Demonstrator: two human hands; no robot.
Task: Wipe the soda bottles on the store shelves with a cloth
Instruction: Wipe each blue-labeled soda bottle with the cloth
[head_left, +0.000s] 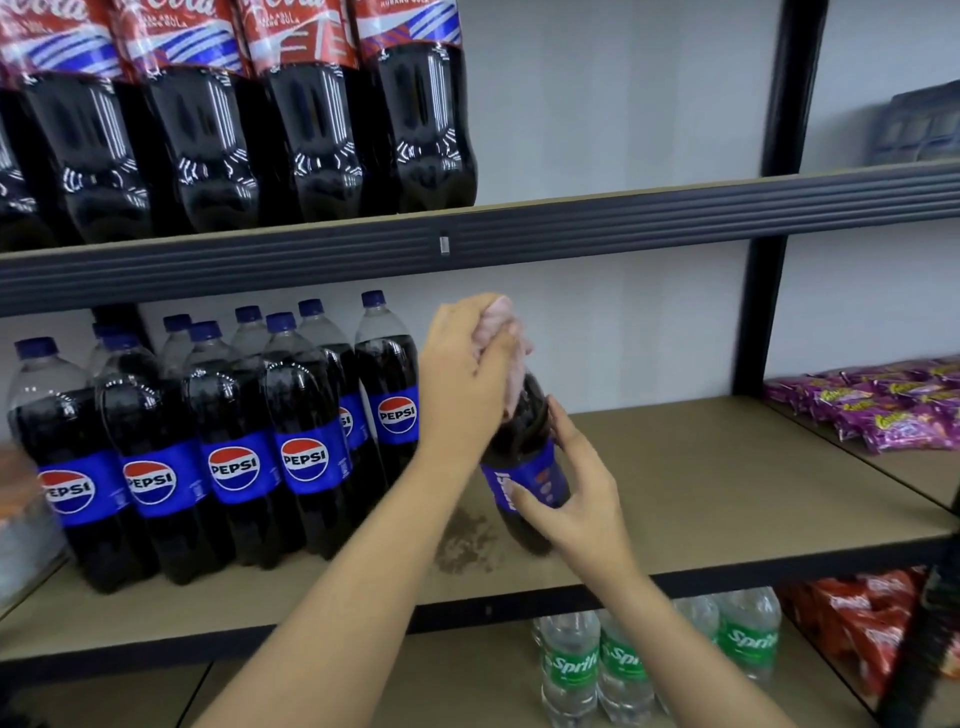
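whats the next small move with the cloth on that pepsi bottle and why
Probably slide the cloth down from the neck toward the label. The left hand grips the cloth around the top of the tilted bottle, while the right hand holds it at the label, so only the top is covered and the body below looks unwiped.

On the middle shelf (701, 467), one bottle (524, 467) stands right of the bottle group (218, 447); snack packs (872, 405) lie far right.
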